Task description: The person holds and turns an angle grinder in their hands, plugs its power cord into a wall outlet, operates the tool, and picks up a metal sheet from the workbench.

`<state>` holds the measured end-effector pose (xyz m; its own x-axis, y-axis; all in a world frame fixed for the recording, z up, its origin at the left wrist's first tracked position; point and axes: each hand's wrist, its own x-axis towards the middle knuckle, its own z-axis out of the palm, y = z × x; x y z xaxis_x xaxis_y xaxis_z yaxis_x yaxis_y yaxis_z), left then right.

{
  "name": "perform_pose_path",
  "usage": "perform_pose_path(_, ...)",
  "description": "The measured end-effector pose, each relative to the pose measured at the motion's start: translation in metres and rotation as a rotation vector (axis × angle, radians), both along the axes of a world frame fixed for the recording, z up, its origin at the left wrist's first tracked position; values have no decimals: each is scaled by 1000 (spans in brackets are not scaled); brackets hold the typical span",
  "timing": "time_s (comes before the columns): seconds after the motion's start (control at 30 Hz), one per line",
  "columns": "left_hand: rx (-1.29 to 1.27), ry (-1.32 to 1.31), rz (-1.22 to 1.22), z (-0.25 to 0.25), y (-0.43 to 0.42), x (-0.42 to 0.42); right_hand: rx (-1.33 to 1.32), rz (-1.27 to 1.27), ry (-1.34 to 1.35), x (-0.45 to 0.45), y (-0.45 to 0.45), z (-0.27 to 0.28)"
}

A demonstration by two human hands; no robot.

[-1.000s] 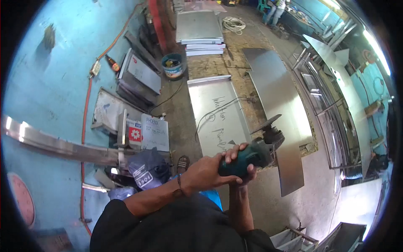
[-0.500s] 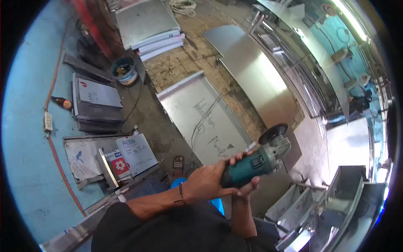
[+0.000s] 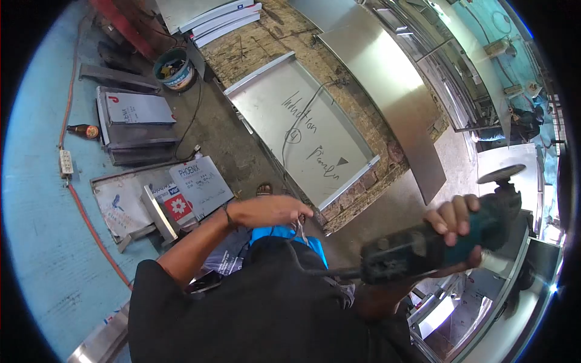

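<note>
My right hand (image 3: pixel 454 221) is wrapped around the body of a dark green angle grinder (image 3: pixel 417 248), holding it up at the right. Its disc (image 3: pixel 501 173) sits at the far end, facing up and away. From the grinder's rear a black power cord (image 3: pixel 315 272) loops left and up toward my left hand (image 3: pixel 269 212). That hand is closed, its fingers curled at the cord, where a shiny crumpled piece (image 3: pixel 299 227) hangs just below. Beyond the hands lies a shallow metal tray (image 3: pixel 260 91) with handwriting on it, and a cord crosses its surface.
The tray rests on a worn wooden table (image 3: pixel 242 54), beside a large metal sheet (image 3: pixel 381 66). A bucket (image 3: pixel 175 69) stands on the floor at left, near boxed sheets (image 3: pixel 142 115) and a bottle (image 3: pixel 83 130). Metal frames (image 3: pixel 436 308) are at lower right.
Both hands were on the grinder; my left hand has let go and moved left to the cord. My right hand has carried the grinder to the right and turned it.
</note>
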<state>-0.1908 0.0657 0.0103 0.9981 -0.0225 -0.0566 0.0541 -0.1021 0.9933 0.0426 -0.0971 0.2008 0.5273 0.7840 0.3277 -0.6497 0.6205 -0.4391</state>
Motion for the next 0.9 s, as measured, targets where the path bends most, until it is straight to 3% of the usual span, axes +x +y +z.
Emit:
perform_pose_path(0.07,18,-110,-26,-34,-34,-7,84,-6,17,11,-19,8)
perform_pose_path(0.13,-251,-68,-139,-56,-60,-13,181,-2,14,24,-38,14)
perform_pose_path(0.27,-181,201,-85,-23,-73,-31,282,-56,49,47,-75,17)
perform_pose_path(0.33,32,265,-60,-4,-62,-37,334,-73,80,58,-91,15)
perform_pose_path(0.37,-16,277,214,-17,-64,-46,369,-97,107,62,-97,14)
perform_pose_path(0.5,85,428,300,49,-11,-51,416,-162,142,65,-119,3)
perform_pose_path(0.6,-68,444,164,58,24,-28,415,-214,166,48,-117,-7)
perform_pose_path(0.67,63,416,-194,49,43,5,381,-192,196,38,-110,-18)
perform_pose_path(0.73,41,462,-312,16,59,34,401,-205,216,24,-97,-29)
perform_pose_path(0.8,104,407,-626,3,78,67,339,-227,314,10,-78,-41)
perform_pose_path(0.83,29,391,-658,-20,96,79,315,-244,317,1,-66,-44)
perform_pose_path(0.9,428,129,-407,-12,138,113,290,-287,334,-14,-39,-50)
